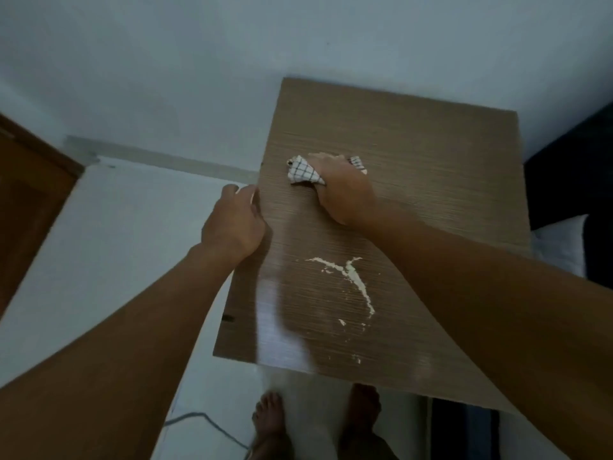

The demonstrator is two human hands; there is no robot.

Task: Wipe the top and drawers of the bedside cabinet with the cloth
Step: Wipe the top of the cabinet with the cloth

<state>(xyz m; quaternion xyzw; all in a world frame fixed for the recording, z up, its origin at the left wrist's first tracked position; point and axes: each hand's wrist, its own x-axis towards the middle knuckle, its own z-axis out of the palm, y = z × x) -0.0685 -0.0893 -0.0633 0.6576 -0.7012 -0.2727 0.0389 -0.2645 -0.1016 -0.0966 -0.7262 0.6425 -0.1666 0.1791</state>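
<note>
We look down on wood-grain cabinet top (pixel 414 154). Our right hand (pixel 345 190) presses checked cloth (pixel 303 171) flat near middle of top, fingers curled over bunched cloth, gripping it; cloth ends stick out on both sides of hand. Our left hand (pixel 234 224) rests at left edge of top, fingers bent over edge, holding nothing else. Pale smear (pixel 355 280) lies on top nearer us, apart from cloth. Our bare feet (pixel 270 416) stand on floor below front edge.
</note>
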